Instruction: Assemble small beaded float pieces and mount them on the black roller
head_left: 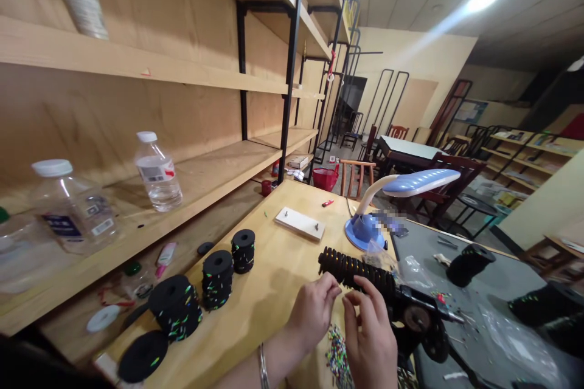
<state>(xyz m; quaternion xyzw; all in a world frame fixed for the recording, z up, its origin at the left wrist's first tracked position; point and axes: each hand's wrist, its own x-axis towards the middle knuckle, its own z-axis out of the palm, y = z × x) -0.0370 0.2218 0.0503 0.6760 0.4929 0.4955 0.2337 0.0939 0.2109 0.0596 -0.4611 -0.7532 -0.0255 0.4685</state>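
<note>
My left hand (312,307), a metal bracelet on its wrist, is closed in a pinch just in front of a black ribbed roll (353,268). Whatever lies between its fingertips is too small to make out. Close beside it, my right hand (371,334) has curled fingers, with the index fingertip at the roll's near side; what it grips is hidden. Yellow specks show between the roll's ridges. The roll sits on a black mechanical holder (417,316) with a round knob. Under my hands lies a heap of tiny multicoloured pieces (336,352).
Several black foam spools (176,307) with bright bits stand along the table's left side. A blue desk lamp (365,228) and a white board with two screws (300,223) are farther back. Wooden shelving (219,173) holding plastic bottles (157,173) borders the left. More spools (469,264) lie right.
</note>
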